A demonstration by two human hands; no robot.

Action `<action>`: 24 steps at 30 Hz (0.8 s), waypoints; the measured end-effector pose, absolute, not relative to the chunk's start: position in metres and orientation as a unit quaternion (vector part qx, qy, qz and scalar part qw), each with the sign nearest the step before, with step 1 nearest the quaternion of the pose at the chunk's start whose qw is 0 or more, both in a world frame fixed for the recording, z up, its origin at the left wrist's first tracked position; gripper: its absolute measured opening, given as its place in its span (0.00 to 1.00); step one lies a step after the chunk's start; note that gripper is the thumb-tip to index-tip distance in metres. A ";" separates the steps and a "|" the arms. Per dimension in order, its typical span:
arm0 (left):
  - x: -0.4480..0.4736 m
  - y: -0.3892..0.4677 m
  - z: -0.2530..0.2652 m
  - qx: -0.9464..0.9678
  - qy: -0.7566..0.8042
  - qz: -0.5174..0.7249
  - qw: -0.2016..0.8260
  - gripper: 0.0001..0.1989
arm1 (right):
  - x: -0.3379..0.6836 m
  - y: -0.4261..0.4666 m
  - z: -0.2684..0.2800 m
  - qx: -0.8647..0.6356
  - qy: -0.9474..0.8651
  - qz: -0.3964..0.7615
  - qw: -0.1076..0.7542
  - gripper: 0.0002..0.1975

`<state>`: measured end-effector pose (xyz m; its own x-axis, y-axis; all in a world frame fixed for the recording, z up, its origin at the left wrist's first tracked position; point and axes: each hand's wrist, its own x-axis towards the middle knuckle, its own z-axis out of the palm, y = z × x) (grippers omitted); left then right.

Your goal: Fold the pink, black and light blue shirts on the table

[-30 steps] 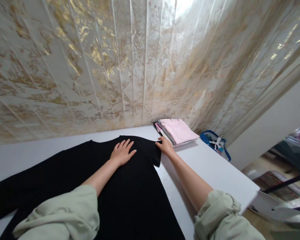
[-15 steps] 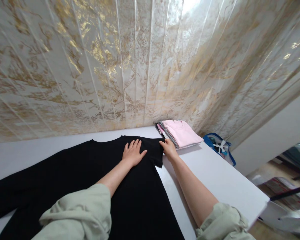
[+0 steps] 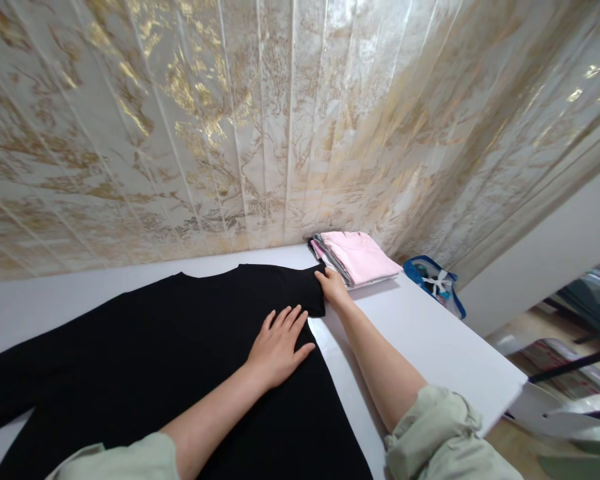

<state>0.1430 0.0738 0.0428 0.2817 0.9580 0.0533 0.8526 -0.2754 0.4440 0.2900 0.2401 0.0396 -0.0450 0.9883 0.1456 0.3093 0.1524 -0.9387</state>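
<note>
A black shirt (image 3: 170, 353) lies spread over the white table (image 3: 430, 347), its neckline toward the wall side. My left hand (image 3: 277, 350) rests flat on the shirt near the right armpit, fingers spread. At the end of the right sleeve, my right hand (image 3: 333, 287) pinches the cuff edge between thumb and fingers. The other sleeve stretches out past the left edge of the view. Just beyond my right hand sits a stack of folded clothes (image 3: 363, 257), pink on top with grey and white layers under it.
Behind the table hangs a pale curtain (image 3: 260, 133) with gold patterns. A blue-edged clear bag (image 3: 435, 287) stands by the table's far right edge. Farther right, beyond the table corner, are a dark rack bar (image 3: 575, 365) and several packed items.
My left hand has slid toward me and slightly right, from the shoulder area down to the armpit. My right hand still holds the sleeve end. The view has shifted slightly.
</note>
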 end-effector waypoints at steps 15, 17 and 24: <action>0.084 0.102 0.062 0.266 0.452 0.615 0.589 0.21 | 0.268 0.186 0.101 -0.489 -0.802 0.289 0.186 0.11; 0.083 0.106 0.054 0.301 0.511 0.591 0.546 0.23 | 0.268 0.186 0.096 -0.487 -0.816 0.283 0.129 0.08; 0.076 0.120 0.034 0.324 0.596 0.556 0.480 0.32 | 0.262 0.175 0.097 -0.466 -0.828 0.309 -0.037 0.05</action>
<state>0.0763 0.1199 0.0344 -0.3285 0.9203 -0.2123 -0.1473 0.1721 0.9740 0.2623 0.1754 0.0966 -0.5636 0.7487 -0.3491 0.7945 0.3755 -0.4773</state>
